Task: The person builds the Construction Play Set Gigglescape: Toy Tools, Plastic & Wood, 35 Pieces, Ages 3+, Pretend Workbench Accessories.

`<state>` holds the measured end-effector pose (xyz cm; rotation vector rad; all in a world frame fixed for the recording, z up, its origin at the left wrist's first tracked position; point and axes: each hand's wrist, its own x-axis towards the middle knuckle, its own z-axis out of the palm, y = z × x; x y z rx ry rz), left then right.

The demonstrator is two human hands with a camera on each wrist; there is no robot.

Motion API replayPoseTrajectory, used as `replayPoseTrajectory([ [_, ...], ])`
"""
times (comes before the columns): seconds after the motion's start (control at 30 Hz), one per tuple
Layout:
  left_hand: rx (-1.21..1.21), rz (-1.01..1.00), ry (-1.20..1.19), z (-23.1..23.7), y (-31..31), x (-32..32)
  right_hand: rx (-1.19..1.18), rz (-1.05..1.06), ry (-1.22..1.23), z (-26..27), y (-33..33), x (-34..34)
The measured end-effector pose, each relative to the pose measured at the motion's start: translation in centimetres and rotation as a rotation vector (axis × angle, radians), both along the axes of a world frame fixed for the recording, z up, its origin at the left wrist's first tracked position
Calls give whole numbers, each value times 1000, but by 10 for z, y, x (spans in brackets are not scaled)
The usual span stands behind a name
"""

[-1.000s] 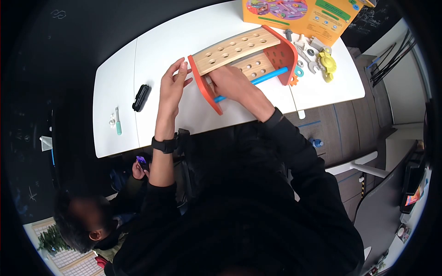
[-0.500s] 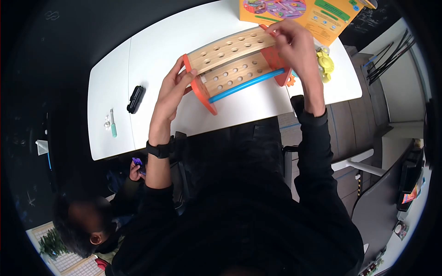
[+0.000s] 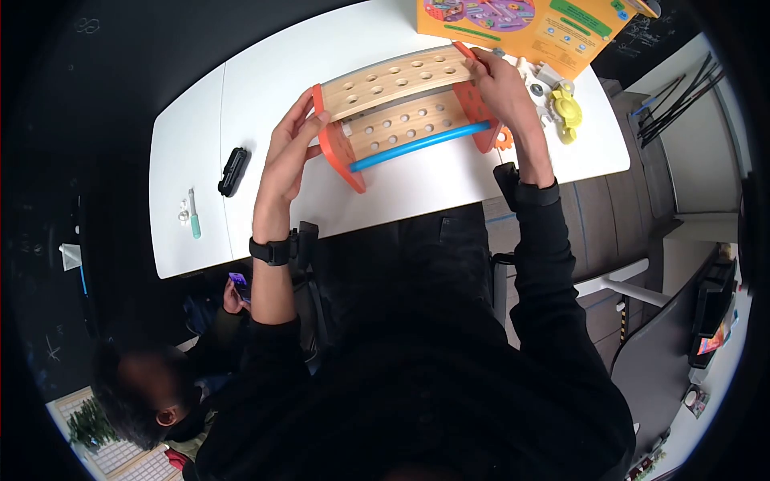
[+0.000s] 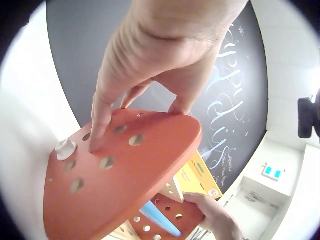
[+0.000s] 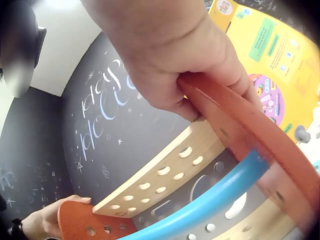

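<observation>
A toy wooden workbench has two red end panels (image 3: 340, 152), pale top (image 3: 391, 82) and lower boards with round holes, and a blue rod (image 3: 421, 147) along its near side. My left hand (image 3: 282, 152) grips the upper edge of the left panel, fingers on its outer face and thumb on the other side. On that face, a white knob (image 4: 66, 149) sticks out beside the holes. At the other end, my right hand (image 3: 507, 92) holds the top of the right red panel (image 5: 240, 112), thumb on the inner side and fingers on the outer.
Right of the workbench lie a yellow toy part (image 3: 566, 112), an orange gear (image 3: 504, 138) and several grey pieces. A yellow printed box (image 3: 521, 24) stands behind. To the left are a black case (image 3: 233, 171) and a green-handled screwdriver (image 3: 194, 216). Another person sits at lower left with a phone (image 3: 239, 282).
My right hand has left the inside of the left end and now grips the right panel. My left hand has closed on the left panel. The workbench has shifted slightly left.
</observation>
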<state>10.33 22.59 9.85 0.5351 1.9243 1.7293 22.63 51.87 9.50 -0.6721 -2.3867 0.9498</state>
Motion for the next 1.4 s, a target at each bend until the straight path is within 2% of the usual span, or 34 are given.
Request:
replayPoseTrajectory([
  [0.47, 74, -10, 7, -1, -4, 3, -94, -38, 137, 2, -20, 20],
  [0.53, 81, -15, 7, 1, -4, 5, -26, -45, 172, -3, -18, 21],
  [0.93, 150, -71, 43, -3, -8, 5, 43, -52, 275, 2, -35, 40],
  [1.07, 165, -83, 62, -4, -10, 4, -42, -79, 200, 13, -45, 48],
  [1.23, 194, -99, 66, -5, -11, 5, 32, -65, 302, 1, -42, 48],
  [1.33, 196, -104, 69, -5, -12, 5, -6, -51, 331, 1, -44, 50],
  [1.4, 132, -132, 176, -8, -13, 3, 2, -52, 345, 1, -46, 50],
])
